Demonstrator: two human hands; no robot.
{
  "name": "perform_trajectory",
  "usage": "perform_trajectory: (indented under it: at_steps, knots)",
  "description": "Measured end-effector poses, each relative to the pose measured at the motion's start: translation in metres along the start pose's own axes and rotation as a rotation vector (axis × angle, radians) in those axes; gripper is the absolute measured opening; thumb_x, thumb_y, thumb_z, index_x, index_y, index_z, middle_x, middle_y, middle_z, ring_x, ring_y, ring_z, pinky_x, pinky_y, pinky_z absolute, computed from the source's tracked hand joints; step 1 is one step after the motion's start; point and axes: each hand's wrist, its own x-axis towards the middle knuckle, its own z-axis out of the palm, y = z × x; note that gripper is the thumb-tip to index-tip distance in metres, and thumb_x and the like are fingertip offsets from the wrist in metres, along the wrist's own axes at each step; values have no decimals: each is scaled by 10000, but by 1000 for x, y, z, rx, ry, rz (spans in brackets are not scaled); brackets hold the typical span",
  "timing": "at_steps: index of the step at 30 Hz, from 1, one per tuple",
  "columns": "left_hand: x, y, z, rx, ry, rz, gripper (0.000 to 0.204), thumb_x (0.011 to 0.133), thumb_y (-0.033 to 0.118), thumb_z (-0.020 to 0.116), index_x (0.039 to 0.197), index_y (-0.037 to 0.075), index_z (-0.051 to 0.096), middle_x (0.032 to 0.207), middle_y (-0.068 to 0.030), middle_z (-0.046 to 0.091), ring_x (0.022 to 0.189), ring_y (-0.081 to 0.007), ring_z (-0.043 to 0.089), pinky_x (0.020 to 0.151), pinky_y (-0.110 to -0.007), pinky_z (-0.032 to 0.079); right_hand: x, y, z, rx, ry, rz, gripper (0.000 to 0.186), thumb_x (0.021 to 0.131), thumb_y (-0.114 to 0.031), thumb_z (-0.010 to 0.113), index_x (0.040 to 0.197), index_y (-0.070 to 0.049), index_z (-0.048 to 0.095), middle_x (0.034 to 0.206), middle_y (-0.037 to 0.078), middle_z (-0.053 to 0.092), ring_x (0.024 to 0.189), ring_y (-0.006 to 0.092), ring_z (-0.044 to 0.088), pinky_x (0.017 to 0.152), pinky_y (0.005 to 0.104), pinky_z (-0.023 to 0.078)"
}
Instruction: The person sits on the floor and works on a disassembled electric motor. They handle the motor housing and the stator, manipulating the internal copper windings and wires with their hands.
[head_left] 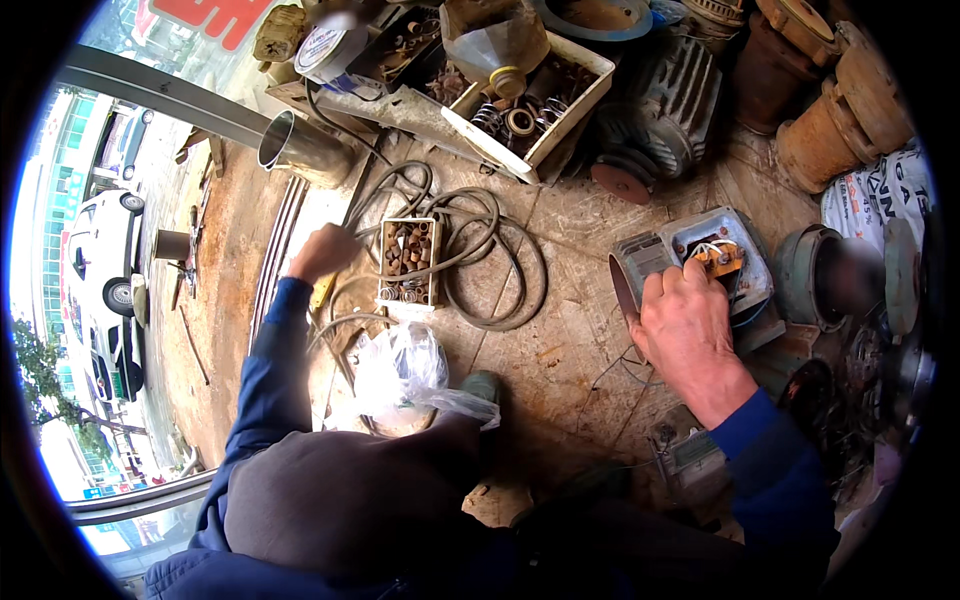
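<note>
My right hand reaches into the open terminal box of a grey electric motor. Its fingers are bent together at an orange terminal block with white wires; what lies between the fingertips is hidden. Out to the left, my left hand is closed, with its back toward me, beside a coiled grey cable. I cannot make out what it holds, if anything. Right of that hand sits a small wooden box of rusty bushings and springs. A clear plastic bag lies nearer my legs.
A white tray with springs and rings stands at the back, a cut plastic funnel over it. A metal cup is by the door frame. A finned motor and rusty pump parts crowd the right. Parked cars are outside.
</note>
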Motion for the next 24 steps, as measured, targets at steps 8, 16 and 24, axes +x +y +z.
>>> perform_trajectory:
  at_steps: [8, 16, 24]
  knots:
    - [6, 88, 93, -1028, 186, -400, 248, 987, 187, 641, 1091, -27, 712, 974, -105, 738, 863, -185, 656, 770, -347, 519, -6, 7, 1, -33, -81, 46, 413, 792, -422, 847, 885, -46, 704, 873, 93, 672, 993, 276, 620, 779, 382, 554]
    - [9, 86, 97, -1209, 247, -527, 351, 1001, 293, 668, 1153, -18, 727, 987, -70, 727, 896, -173, 662, 783, -359, 519, -2, 3, 4, -32, -75, 12, 397, 814, -443, 801, 888, -63, 715, 870, 82, 675, 964, 267, 618, 753, 404, 531]
    - [24, 57, 112, -899, 199, -258, 306, 1043, 196, 607, 1225, -38, 683, 970, -117, 753, 815, -207, 686, 751, -383, 551, -1, 5, 1, -19, -24, -8, 290, 814, -357, 772, 842, -74, 718, 831, 71, 669, 912, 251, 618, 699, 389, 523]
